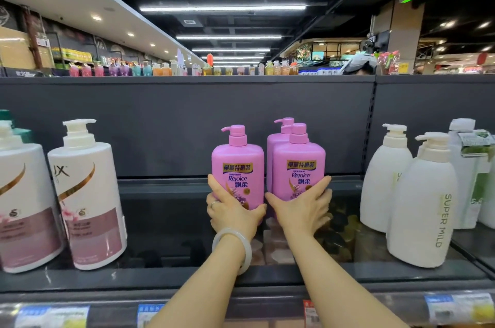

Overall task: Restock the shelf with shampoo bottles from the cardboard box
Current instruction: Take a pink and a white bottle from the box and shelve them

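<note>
Two pink pump shampoo bottles stand upright at the middle of the dark shelf (166, 274). My left hand (233, 210), with a pale bangle on the wrist, grips the lower part of the left pink bottle (237, 164). My right hand (302, 207) grips the lower part of the right pink bottle (298, 164). A third pink bottle (276, 140) stands directly behind the right one, mostly hidden. The cardboard box is not in view.
Two white bottles with pink labels (85, 202) stand on the shelf at the left. White "Super Mild" pump bottles (420, 207) stand at the right. Price tags (455, 309) line the shelf's front edge. Another aisle's bottles show above the back panel.
</note>
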A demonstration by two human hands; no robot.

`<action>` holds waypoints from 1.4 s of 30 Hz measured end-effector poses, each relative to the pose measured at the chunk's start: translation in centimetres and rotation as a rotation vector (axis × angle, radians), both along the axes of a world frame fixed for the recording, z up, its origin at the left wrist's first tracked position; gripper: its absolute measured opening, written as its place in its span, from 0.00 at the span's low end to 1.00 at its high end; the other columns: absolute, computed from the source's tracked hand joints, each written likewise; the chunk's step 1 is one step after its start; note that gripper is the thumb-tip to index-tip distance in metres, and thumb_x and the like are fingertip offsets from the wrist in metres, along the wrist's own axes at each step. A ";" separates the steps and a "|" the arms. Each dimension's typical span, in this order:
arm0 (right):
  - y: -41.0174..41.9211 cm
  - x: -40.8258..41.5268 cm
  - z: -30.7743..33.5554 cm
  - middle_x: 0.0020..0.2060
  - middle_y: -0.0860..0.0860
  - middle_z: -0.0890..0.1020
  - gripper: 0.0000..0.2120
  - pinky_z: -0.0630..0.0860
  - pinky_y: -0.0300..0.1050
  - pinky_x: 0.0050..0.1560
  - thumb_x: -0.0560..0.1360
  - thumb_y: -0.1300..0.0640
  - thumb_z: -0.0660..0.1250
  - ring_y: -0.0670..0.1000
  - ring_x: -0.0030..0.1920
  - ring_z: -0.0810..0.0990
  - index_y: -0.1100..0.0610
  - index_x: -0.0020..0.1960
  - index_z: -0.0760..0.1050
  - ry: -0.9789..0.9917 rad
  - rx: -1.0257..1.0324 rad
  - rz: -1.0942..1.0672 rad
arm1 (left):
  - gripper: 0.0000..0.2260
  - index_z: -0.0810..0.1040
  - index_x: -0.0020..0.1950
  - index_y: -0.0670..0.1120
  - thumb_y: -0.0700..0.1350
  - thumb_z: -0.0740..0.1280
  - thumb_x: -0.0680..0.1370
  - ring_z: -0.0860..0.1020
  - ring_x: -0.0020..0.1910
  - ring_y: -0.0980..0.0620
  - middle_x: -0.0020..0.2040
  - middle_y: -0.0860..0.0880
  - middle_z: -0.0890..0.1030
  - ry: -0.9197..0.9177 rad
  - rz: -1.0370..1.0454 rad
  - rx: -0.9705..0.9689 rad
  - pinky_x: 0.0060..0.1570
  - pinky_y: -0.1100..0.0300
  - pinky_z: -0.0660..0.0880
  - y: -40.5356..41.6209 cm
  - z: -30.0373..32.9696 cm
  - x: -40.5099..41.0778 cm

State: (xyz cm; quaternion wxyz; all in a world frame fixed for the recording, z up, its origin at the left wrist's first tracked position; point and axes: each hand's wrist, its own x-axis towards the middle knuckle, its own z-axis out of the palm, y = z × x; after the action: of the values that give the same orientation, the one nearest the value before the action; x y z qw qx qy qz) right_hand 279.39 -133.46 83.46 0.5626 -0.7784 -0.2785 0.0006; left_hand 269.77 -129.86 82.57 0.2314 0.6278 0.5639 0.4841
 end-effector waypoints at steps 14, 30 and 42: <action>-0.7 0.2 -0.9 0.67 0.63 0.63 0.60 0.66 0.63 0.65 0.57 0.46 0.78 0.64 0.67 0.63 0.53 0.75 0.41 -0.043 0.026 -0.026 | 0.57 0.36 0.71 0.53 0.55 0.77 0.58 0.66 0.62 0.41 0.63 0.40 0.64 0.010 -0.020 0.017 0.59 0.49 0.68 -0.4 -0.3 -0.3; -1.6 -0.4 -0.6 0.65 0.61 0.64 0.60 0.69 0.62 0.63 0.56 0.45 0.77 0.62 0.65 0.65 0.52 0.74 0.41 -0.051 0.024 -0.030 | 0.57 0.40 0.73 0.49 0.56 0.77 0.58 0.66 0.61 0.38 0.62 0.39 0.65 -0.006 -0.063 0.003 0.58 0.47 0.69 -1.4 0.0 -0.2; -3.4 -0.5 0.0 0.74 0.64 0.52 0.65 0.50 0.65 0.72 0.57 0.45 0.80 0.63 0.74 0.51 0.53 0.75 0.34 0.050 -0.062 0.040 | 0.61 0.30 0.73 0.50 0.58 0.77 0.61 0.58 0.72 0.38 0.73 0.36 0.55 0.053 -0.114 -0.110 0.70 0.38 0.55 -2.3 0.6 -1.3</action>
State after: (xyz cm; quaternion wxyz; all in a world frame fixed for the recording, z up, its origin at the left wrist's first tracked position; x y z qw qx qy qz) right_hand 278.87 -136.85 83.43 0.5449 -0.7894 -0.2800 0.0399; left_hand 268.46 -132.20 83.21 0.2777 0.6580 0.5586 0.4218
